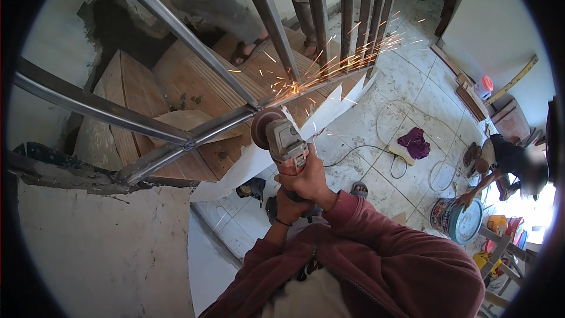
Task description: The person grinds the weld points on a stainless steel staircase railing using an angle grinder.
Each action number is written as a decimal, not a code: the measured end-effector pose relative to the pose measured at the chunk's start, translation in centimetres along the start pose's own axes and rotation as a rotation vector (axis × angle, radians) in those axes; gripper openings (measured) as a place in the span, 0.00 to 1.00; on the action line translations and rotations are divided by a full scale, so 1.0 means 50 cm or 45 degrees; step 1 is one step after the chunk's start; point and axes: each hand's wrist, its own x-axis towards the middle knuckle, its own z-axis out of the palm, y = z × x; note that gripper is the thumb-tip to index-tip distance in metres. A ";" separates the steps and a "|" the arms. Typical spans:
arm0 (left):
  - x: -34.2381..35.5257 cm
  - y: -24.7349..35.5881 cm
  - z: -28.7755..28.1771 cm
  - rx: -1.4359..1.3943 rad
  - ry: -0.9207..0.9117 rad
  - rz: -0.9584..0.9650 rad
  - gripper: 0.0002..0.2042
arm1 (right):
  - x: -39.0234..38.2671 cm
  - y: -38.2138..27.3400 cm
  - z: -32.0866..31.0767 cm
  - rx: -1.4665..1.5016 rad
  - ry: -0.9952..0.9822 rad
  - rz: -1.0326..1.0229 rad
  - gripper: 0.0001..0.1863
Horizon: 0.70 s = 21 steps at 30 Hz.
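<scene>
Both my hands are wrapped around an angle grinder (288, 146). My right hand (312, 178) grips its body close behind the metal head. Lower down, at the rear end, my left hand (289, 206) is closed around it, a dark band on the wrist. The round disc (265, 126) is against or very close to the bottom rail (223, 125) of a metal railing; exact contact is hard to see. Orange sparks (329, 76) stream from there up and to the right. Shiny upright bars (268, 17) meet the rail. White sheeting (329, 109) hangs beneath it.
Beyond the railing, a person's sandaled foot (250, 47) rests on tiled stairs (194, 82). At right, another person (518, 165) bends with a hand on a bucket (465, 221). A cable (368, 147) and a purple cloth (414, 143) lie on the white tiled floor (376, 185).
</scene>
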 end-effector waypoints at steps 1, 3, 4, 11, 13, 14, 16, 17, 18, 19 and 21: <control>0.001 0.005 -0.001 -0.006 -0.006 -0.022 0.38 | 0.002 -0.001 0.001 0.014 -0.011 -0.027 0.40; 0.002 -0.001 -0.001 0.011 -0.006 -0.003 0.38 | 0.001 -0.006 -0.001 0.007 -0.014 -0.009 0.41; 0.003 0.000 0.000 0.027 -0.010 0.015 0.38 | 0.000 -0.009 -0.004 -0.002 -0.014 0.009 0.41; 0.006 0.000 0.002 -0.020 0.004 0.018 0.38 | 0.001 -0.009 -0.002 -0.019 -0.008 -0.029 0.41; 0.007 0.005 0.001 0.025 0.011 0.002 0.38 | 0.002 -0.008 -0.001 -0.026 -0.012 -0.025 0.41; 0.007 0.005 -0.001 0.024 0.010 -0.001 0.38 | 0.001 -0.008 -0.001 -0.027 -0.012 -0.021 0.41; 0.011 0.005 -0.003 0.075 -0.036 -0.054 0.39 | 0.004 -0.013 -0.003 0.018 -0.016 -0.064 0.41; 0.011 0.004 -0.002 0.075 -0.038 -0.051 0.39 | 0.005 -0.013 -0.004 0.018 -0.014 -0.066 0.41; 0.010 0.001 0.001 0.037 -0.021 -0.028 0.38 | 0.004 -0.013 -0.005 -0.018 -0.010 -0.032 0.41; 0.005 0.002 0.001 0.001 -0.001 -0.009 0.38 | 0.000 -0.014 -0.005 -0.051 -0.010 0.006 0.41; 0.009 0.004 -0.005 0.003 -0.025 -0.048 0.38 | 0.002 -0.021 -0.004 -0.026 -0.020 0.012 0.41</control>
